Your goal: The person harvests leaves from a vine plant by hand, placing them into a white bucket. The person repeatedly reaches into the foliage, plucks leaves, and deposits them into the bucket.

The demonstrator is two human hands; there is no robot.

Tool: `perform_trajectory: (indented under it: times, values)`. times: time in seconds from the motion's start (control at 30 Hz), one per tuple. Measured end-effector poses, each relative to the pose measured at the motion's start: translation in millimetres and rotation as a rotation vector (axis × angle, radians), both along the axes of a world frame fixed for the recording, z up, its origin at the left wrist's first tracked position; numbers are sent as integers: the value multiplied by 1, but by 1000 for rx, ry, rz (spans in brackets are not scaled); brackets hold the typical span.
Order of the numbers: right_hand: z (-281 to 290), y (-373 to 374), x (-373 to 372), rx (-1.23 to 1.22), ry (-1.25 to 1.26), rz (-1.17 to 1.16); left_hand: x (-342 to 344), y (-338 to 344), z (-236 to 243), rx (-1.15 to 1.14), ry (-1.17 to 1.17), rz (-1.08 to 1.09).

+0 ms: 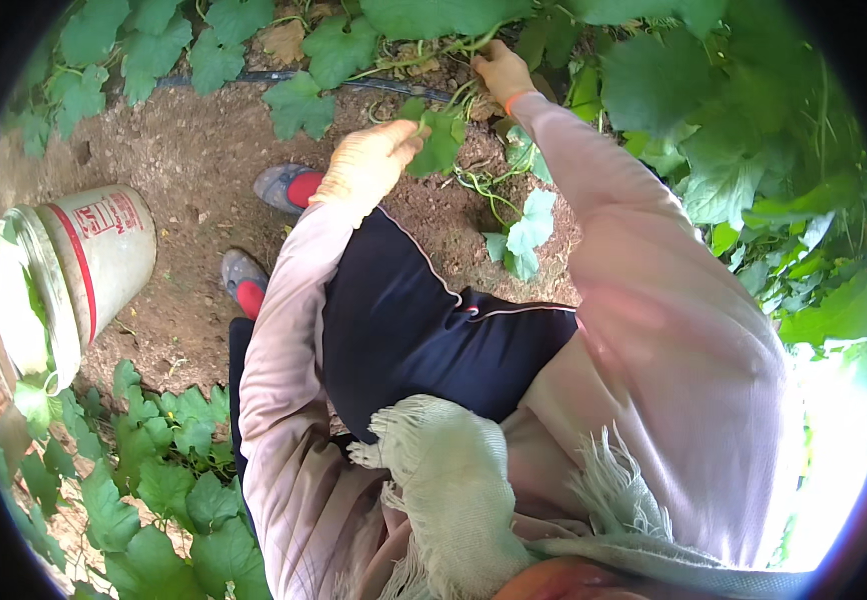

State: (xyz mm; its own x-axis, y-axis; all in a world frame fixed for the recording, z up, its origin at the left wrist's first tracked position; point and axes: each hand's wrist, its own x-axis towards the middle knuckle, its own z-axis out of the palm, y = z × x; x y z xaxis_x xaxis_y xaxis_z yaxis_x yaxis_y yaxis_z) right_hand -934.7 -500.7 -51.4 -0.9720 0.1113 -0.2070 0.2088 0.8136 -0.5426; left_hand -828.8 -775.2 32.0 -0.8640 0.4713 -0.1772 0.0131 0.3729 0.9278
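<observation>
My left hand [369, 165], in what looks like a pale yellow glove, has its fingers closed at the edge of a broad green vine leaf [441, 143]. Farther ahead and to the right, my right hand [506, 74] reaches into the vines, an orange band at its wrist. Its fingertips are drawn together on a thin green vine stem [474, 45], partly hidden by the foliage. Curling stems with paler leaves [532, 225] hang below the right forearm, over brown soil.
A whitish bucket [119, 245] with a red band and green leaves inside is at the left. A black hose [374, 83] runs along the far vine row. Leafy vines [169, 490] fill the near left, and more foliage [734, 170] crowds the right.
</observation>
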Motion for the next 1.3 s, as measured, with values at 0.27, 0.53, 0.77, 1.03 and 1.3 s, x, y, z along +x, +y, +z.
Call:
perform_trajectory:
  times: [0.27, 0.53, 0.77, 1.03, 1.3]
  values:
    - [210, -62, 100, -870, -7, 119, 4, 25, 117, 283, -21, 121]
    - [216, -19, 97, -1207, -204, 189, 12, -107, 208, -320, 35, 518]
    - [118, 16, 128, -1338, -493, -374, 24, -170, 205, 25, 139, 765]
    - [161, -76, 99, -506, 542, 561, 25, -3, 116, 117, -351, 130]
    - [105, -28, 63, -487, -349, 136, -7, -94, 154, -383, 42, 636]
